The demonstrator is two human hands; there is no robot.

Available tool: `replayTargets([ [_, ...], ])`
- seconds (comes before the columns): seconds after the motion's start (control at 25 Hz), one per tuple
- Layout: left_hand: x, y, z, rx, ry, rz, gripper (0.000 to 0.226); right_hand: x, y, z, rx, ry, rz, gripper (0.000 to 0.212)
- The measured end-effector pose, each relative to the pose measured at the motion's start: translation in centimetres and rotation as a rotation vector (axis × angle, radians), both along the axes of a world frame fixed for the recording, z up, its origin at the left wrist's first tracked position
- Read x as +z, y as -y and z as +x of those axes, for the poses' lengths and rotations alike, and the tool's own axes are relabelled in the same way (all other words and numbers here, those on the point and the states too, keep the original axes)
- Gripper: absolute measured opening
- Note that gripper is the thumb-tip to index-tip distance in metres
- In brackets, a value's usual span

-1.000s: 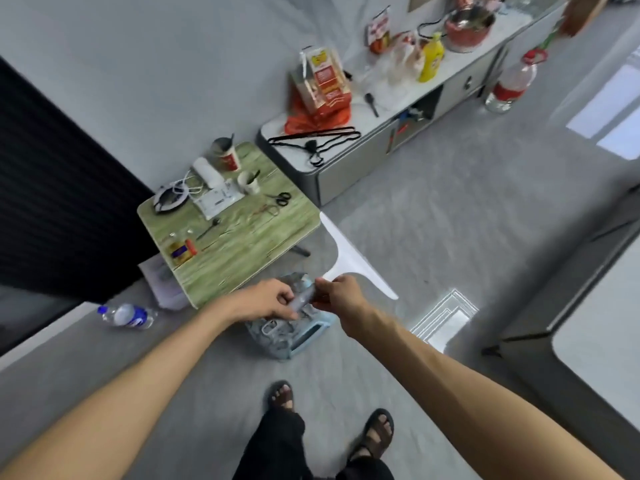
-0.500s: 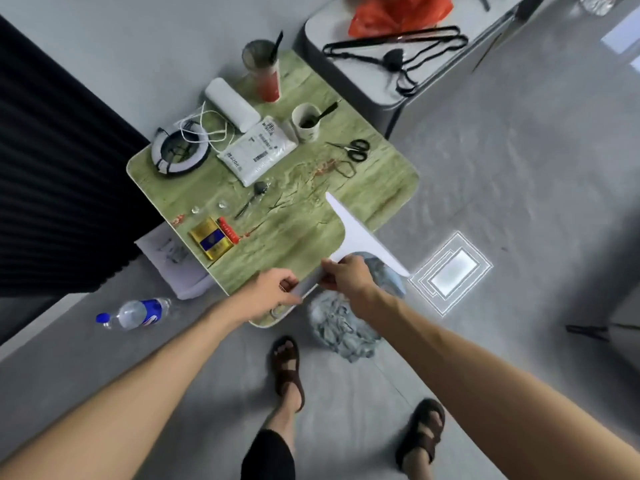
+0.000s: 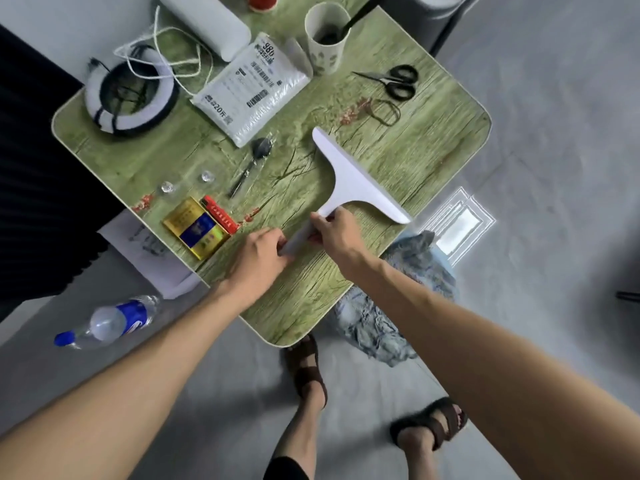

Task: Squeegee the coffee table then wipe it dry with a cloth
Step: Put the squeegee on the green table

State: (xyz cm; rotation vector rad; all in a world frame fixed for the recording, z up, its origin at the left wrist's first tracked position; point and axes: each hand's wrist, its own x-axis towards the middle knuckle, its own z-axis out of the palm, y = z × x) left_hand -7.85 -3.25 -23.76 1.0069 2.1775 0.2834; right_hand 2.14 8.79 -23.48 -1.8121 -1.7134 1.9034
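Left hand (image 3: 258, 258) and right hand (image 3: 337, 233), both gripping the squeegee (image 3: 349, 181), have brought it over the coffee table (image 3: 433, 140); squeegeeing can begin.

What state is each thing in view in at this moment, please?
squeegee: held in both hands over the coffee table; blade contact unclear.
left hand: grips the handle's end.
right hand: grips the handle nearer the blade.
scissors: closed, lying flat.
cup: upright, a dark utensil inside.
bottle: capped, on its side on the floor.
cloth: crumpled on the floor.
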Motion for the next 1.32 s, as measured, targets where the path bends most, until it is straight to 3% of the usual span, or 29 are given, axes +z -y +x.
replayTargets([
  [0.16,2.9,-1.0,1.6,0.037,-0.044,0.026,0.033,2.8,-0.5,4.0,0.018,-0.090,-0.093,0.022],
  [0.24,5.0,-1.7,3.6,-0.022,-0.145,0.194,0.028,3.6,-0.4,8.4,-0.057,-0.097,-0.126,0.014],
  [0.32,6.0,-2.3,7.7,-0.177,-0.068,0.310,0.023,3.1,-0.2,14.0,-0.128,-0.009,-0.122,0.011],
  [0.48,0.8,-3.5,17.8,-0.305,0.181,0.055,0.036,-2.2,0.3,23.8,-0.178,0.179,-0.168,0.013],
  [0.68,-9.4,-7.8,20.6,-0.022,-0.042,-0.229,0.066,-9.5,0.6,29.6,0.018,0.184,-0.151,0.024],
  [0.8,-11.2,-9.3,20.6,0.023,-0.063,-0.339,0.051,-10.7,0.9,30.9,0.032,0.137,-0.135,0.030],
  [0.92,-9.4,-9.6,20.8,-0.067,-0.061,-0.363,0.031,-9.3,1.3,32.2,-0.080,0.082,-0.161,0.030],
  [1.04,-4.6,-10.3,22.7,-0.065,0.154,-0.322,0.024,-5.3,1.8,33.5,-0.155,-0.032,-0.193,0.035],
  [1.2,5.5,-12.8,28.6,0.266,0.651,-0.254,0.020,3.8,1.7,35.8,-0.160,-0.280,-0.267,0.072],
  [1.32,15.1,-16.6,35.3,0.377,0.785,-0.159,0.013,13.2,-0.9,40.1,-0.240,-0.449,-0.177,0.078],
])
